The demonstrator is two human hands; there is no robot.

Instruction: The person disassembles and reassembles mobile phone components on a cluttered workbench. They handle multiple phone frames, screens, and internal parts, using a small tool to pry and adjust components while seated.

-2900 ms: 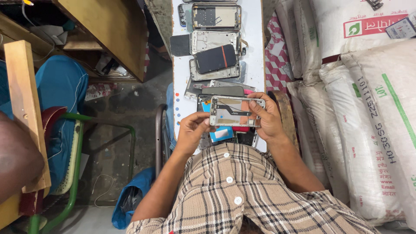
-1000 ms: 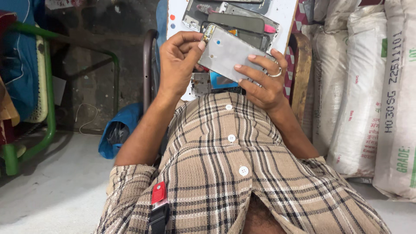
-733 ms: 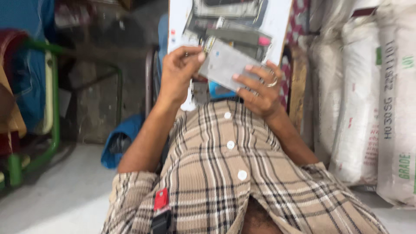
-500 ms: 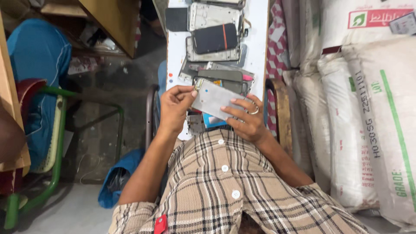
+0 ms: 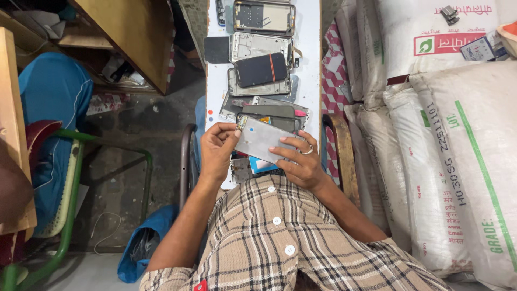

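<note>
both hands holding a grey phone panel over the bench

the left hand (image 5: 216, 152) is pinching the upper left corner of a flat grey phone panel (image 5: 260, 139), its grip closing on that corner with thumb and fingertips. the right hand (image 5: 301, 167), wearing a ring, is supporting the panel's lower right edge, its grip also closing on the panel with fingers spreading across its face. the panel is sitting tilted just above the near end of the white bench (image 5: 309, 64). beyond it, phone frames (image 5: 261, 48) and a dark phone (image 5: 261, 70) are lying in a row. white sacks (image 5: 458, 161) are standing at the right.
</note>
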